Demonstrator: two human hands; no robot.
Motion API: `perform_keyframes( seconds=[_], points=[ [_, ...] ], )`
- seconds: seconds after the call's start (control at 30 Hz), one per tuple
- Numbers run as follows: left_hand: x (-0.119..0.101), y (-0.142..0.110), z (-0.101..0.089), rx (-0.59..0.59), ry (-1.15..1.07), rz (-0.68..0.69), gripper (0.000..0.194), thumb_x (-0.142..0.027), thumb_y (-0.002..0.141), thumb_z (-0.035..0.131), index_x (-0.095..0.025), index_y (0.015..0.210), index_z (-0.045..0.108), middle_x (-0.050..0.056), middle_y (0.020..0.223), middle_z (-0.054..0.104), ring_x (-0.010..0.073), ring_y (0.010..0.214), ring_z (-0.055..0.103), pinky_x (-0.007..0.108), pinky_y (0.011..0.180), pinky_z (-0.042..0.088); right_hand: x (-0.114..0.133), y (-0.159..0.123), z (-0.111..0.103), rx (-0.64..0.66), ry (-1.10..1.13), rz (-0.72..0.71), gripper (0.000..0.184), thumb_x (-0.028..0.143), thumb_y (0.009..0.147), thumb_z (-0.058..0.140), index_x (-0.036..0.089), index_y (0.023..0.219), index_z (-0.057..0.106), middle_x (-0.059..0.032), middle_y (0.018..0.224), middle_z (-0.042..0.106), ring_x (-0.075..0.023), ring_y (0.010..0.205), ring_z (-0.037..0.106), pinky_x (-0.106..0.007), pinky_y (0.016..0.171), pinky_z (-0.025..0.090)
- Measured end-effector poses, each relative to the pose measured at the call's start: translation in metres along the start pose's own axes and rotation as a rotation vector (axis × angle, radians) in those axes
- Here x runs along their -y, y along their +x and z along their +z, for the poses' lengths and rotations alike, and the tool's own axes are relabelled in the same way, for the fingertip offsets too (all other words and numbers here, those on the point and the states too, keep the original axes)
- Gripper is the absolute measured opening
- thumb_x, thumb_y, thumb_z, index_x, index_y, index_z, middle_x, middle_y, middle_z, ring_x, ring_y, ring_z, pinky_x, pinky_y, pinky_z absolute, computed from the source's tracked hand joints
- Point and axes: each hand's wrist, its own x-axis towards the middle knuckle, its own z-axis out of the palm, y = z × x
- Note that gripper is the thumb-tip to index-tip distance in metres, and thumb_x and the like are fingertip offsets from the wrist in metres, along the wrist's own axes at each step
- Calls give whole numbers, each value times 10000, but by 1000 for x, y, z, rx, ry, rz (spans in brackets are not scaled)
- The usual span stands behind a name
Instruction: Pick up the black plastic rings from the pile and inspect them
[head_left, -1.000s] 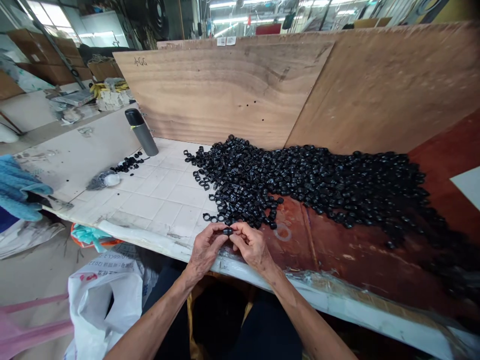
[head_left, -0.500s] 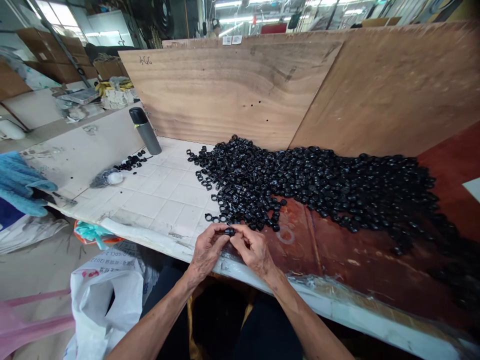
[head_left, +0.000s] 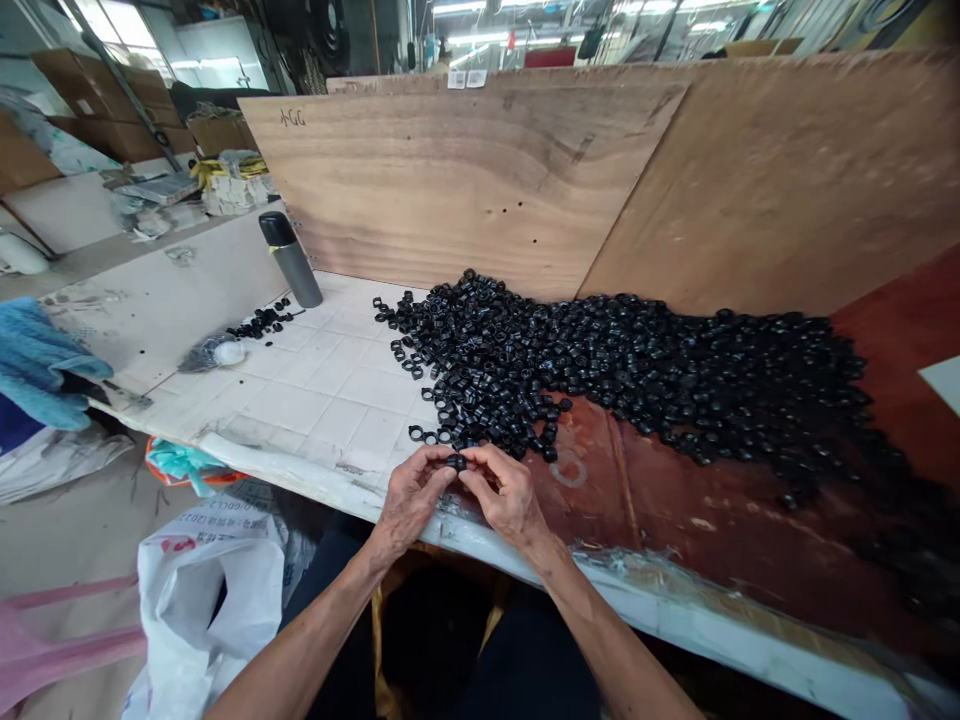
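Head view | left hand point(head_left: 411, 500), right hand point(head_left: 510, 495) meet above bench edge point(head_left: 300, 483) | both hands' fingers pinching one black ring point(head_left: 455, 462)

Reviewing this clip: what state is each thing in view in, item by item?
Left bare hand: pinching a small black ring
Right bare hand: fingertips on that same ring
Loose heap of black rings: spread across the white tiled surface and the brown board
Grey flask with black cap: upright, capped
White plastic bag: slumped beside the bench
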Motion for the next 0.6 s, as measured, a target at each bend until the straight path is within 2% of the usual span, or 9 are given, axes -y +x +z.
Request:
perform_keyframes(
  seconds=[0.07,0.2,0.27,0.37,0.5,0.6],
  points=[
    [2,0,0,17,9,24,243,-344,914,689,-201,1110,689,52,1037,716,184,923,691,311,865,576,-3,0,2,9,-44,-2,143,273,937,580,186,917,691,-11,734,638,-142,605,590,-239,584,456],
    [4,0,-1,33,86,89,226,-327,918,686,-212,1112,701,57,1098,702,196,1022,671,317,943,543,-4,0,2,-21,-167,-6,401,339,993,515,200,621,568,27,541,514,-122,511,497,-248,561,394],
    [3,0,-1,34,64,55,230,-333,917,689,-209,1111,698,53,1069,705,184,969,675,301,899,549,-3,0,2,-35,-130,10,355,371,986,532,196,686,606,32,548,524,-119,494,489,-243,538,390],
    [1,0,-1,20,19,13,239,-341,907,704,-199,1099,696,46,1026,709,168,906,671,284,858,550,-1,-1,0,3,-63,14,207,356,953,584,178,926,688,16,639,612,-126,517,527,-237,527,410],
    [1,0,-2,17,-6,-27,279,-362,900,711,-189,1117,689,41,970,714,164,862,667,282,834,551,0,-1,-1,-44,-141,-9,313,332,962,576,192,688,637,21,549,546,-123,490,493,-247,536,408],
    [0,0,-2,19,-46,-47,285,-371,890,722,-185,1104,689,43,976,721,166,868,675,283,840,553,0,0,-1,-48,-104,-56,164,312,935,602,189,882,696,-22,735,669,-143,583,577,-250,576,458]
  ],
)
